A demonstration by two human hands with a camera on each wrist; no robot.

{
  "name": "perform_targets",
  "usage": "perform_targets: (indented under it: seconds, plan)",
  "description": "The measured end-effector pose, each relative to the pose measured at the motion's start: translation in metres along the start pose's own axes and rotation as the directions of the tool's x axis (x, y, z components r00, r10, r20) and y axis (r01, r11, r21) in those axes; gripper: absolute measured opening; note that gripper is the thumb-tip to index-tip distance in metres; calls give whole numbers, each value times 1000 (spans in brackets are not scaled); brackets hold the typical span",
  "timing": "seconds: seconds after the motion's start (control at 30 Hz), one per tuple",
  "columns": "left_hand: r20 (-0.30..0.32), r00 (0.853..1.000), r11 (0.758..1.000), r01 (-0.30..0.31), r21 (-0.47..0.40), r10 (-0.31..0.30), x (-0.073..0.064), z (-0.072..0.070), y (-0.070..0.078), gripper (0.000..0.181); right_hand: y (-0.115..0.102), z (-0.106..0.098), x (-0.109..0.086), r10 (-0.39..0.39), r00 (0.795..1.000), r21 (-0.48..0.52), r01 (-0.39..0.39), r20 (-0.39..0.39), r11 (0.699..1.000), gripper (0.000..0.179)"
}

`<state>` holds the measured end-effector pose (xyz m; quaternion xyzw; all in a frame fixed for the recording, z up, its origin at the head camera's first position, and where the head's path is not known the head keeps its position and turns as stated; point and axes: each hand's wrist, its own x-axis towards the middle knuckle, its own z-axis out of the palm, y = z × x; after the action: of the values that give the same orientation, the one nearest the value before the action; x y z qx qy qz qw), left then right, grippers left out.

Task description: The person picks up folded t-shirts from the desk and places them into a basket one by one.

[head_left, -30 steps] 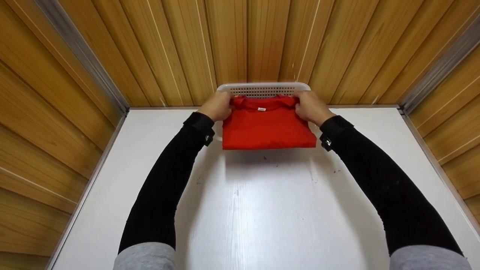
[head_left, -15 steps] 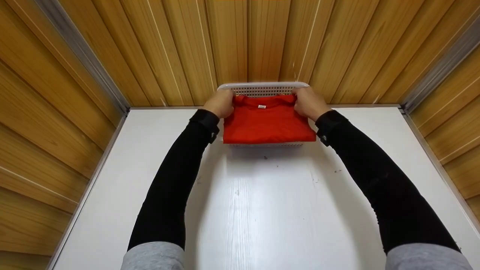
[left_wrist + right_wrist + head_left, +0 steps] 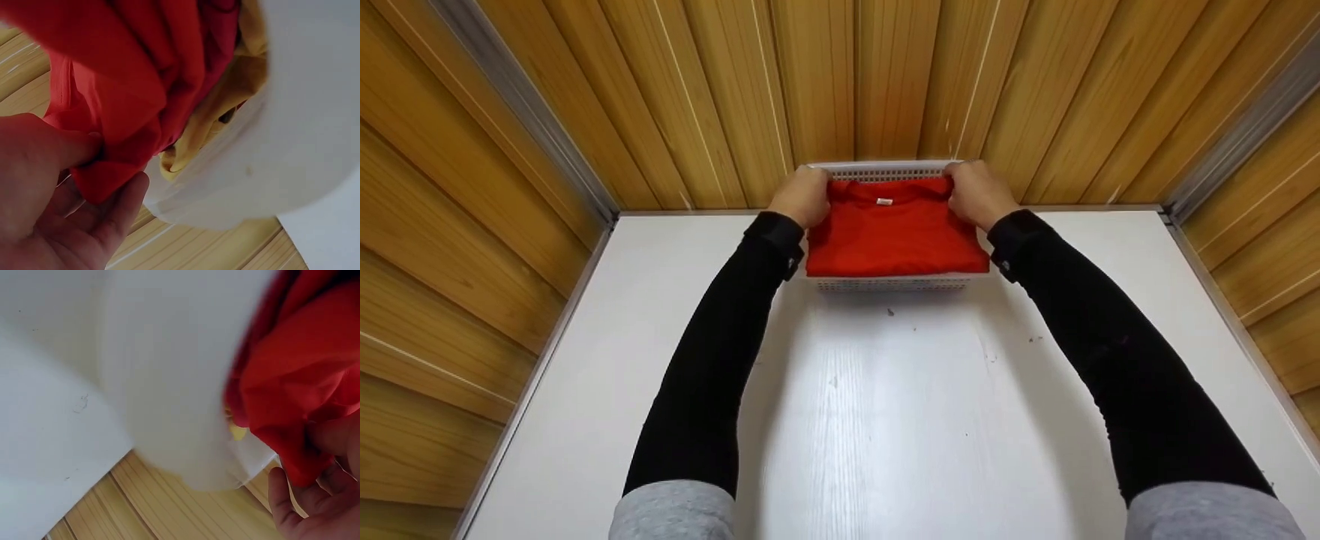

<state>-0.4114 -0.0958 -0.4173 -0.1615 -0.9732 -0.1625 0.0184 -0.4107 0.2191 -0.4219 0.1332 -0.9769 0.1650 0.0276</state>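
A folded red T-shirt [image 3: 896, 236] with a small white neck label lies over the white plastic basket [image 3: 892, 285] at the table's far edge. My left hand [image 3: 804, 196] pinches its left shoulder corner between thumb and fingers; the left wrist view shows the red cloth [image 3: 121, 121] in that grip. At the opposite shoulder my right hand [image 3: 979, 195] pinches the other corner, with red cloth [image 3: 301, 405] bunched at the thumb in the right wrist view. Beneath the shirt, yellow cloth [image 3: 244, 79] and darker red cloth [image 3: 216, 42] are inside the basket.
Behind the basket rises a wood-panelled wall [image 3: 885, 82], with similar panels on the left [image 3: 457, 225] and right [image 3: 1275, 232]. The white table [image 3: 885, 420] stretches from the basket toward me.
Both hands have moved slightly away from me and carried the shirt's front edge back over the basket. More of the basket's front side shows below the shirt. Both grips stay the same.
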Motion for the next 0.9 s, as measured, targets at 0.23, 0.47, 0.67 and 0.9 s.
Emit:
perform_targets:
  seconds: [0.23,0.47,0.67,0.9]
  plan:
    - [-11,1000,999,23,-47,-23,4,-6,-1,30,3,-4,4,16,999,73,-13,-46,997,48]
    - [-32,999,998,36,-56,-37,4,-8,-2,30,1,-4,5,9,997,80,-3,-77,997,48]
    - [-44,999,997,22,-67,-25,3,-9,-1,31,0,-6,5,4,996,63,1,-93,998,46]
    - [-60,998,998,14,-68,-18,5,-11,-2,30,-1,-9,6,8,997,92,-1,-76,996,50]
